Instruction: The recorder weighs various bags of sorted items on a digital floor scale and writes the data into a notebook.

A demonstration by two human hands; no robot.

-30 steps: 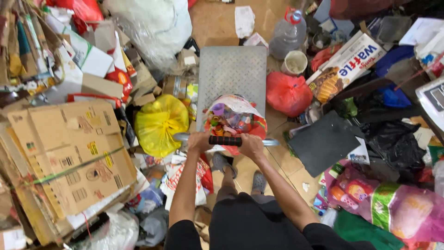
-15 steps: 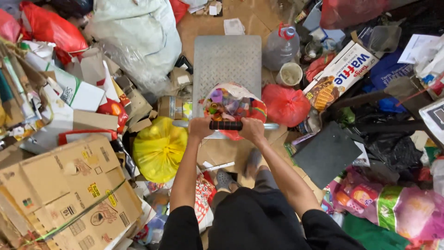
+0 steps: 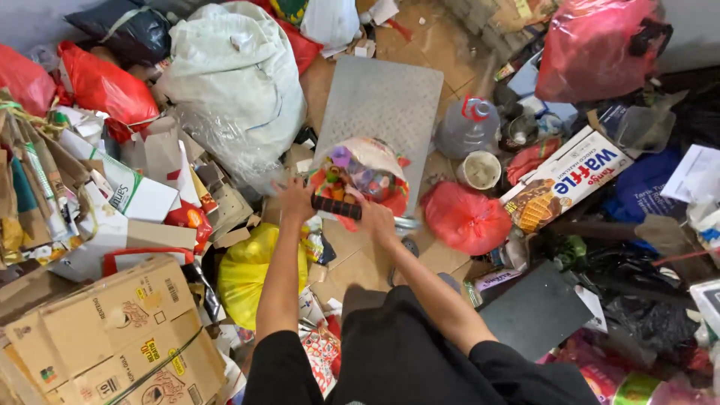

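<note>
My left hand (image 3: 296, 201) and my right hand (image 3: 375, 217) both grip a black foam-covered handle bar (image 3: 336, 208) in front of me. Just beyond the bar, a clear and red plastic bag (image 3: 364, 174) stuffed with small colourful items rests at the near end of a grey metal platform (image 3: 386, 97). The platform lies flat on the tan floor and stretches away from me. My arms, in black sleeves, reach forward over my dark-clothed lap.
Clutter rings the platform: a big white sack (image 3: 232, 82) and red bags (image 3: 105, 86) at left, a yellow bag (image 3: 251, 274), cardboard boxes (image 3: 112, 330), a plastic water jug (image 3: 465, 127), a white tub (image 3: 480, 171), a red bag (image 3: 465, 217), a printed food carton (image 3: 566, 180), a black board (image 3: 536, 311).
My arms have stretched further forward with the handle bar, and the view has tilted up. More of the floor, the white sack and the far red bags now show.
</note>
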